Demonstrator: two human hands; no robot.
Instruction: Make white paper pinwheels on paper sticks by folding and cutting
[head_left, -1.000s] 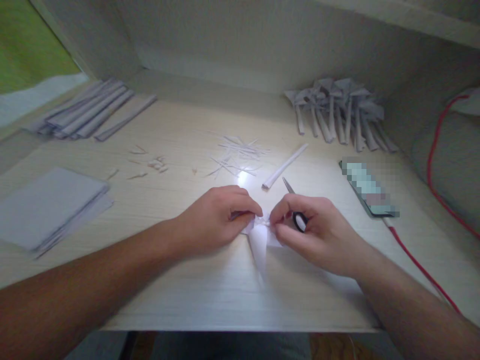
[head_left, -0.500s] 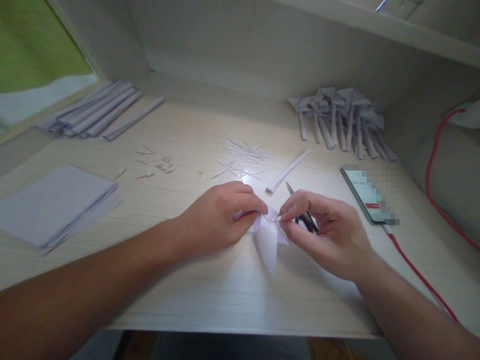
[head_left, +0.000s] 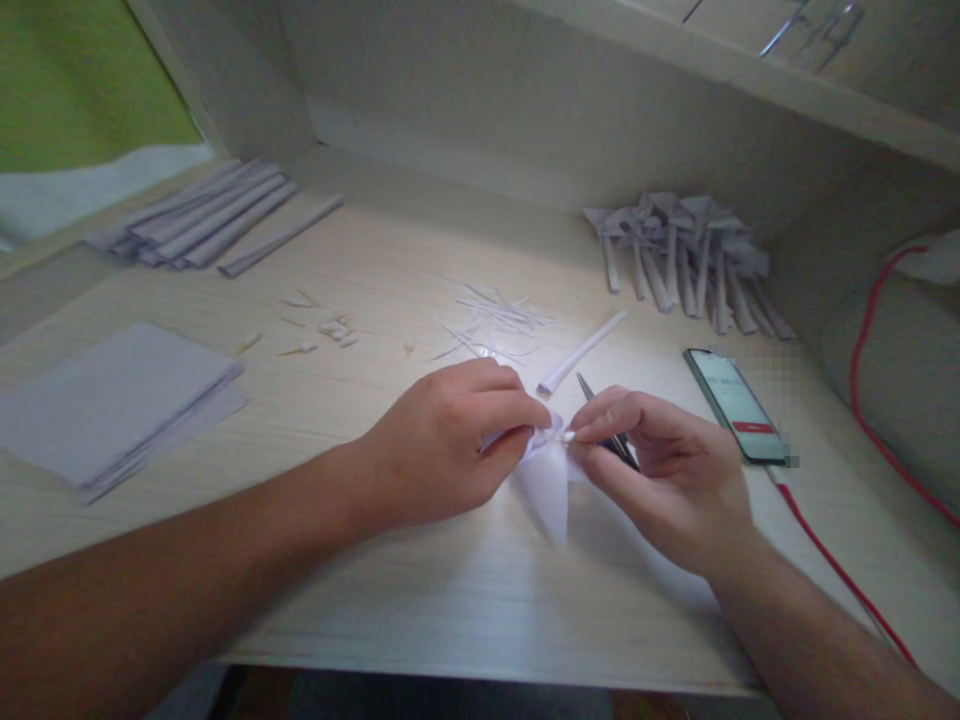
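Note:
My left hand (head_left: pixel 450 445) and my right hand (head_left: pixel 664 470) meet at the middle of a light wooden desk (head_left: pixel 420 590). Both pinch a small folded white paper piece (head_left: pixel 547 480), whose pointed end hangs toward me. Small black-handled scissors (head_left: pixel 607 425) lie under the fingers of my right hand, their blade tip pointing away from me. A rolled white paper strip (head_left: pixel 581 352) lies just beyond the hands.
Thin paper trimmings (head_left: pixel 491 315) are scattered behind the hands. A pile of finished folded paper pieces (head_left: pixel 682 255) sits back right. Folded strips (head_left: pixel 210 215) lie back left, a stack of sheets (head_left: pixel 105 400) at left. A phone (head_left: pixel 735 405) with a red cable (head_left: pixel 832 565) lies right.
The view has shifted, so hands and paper sit a little further right. My right fingers have loosened from the scissors' handle and pinch the paper's top more finely.

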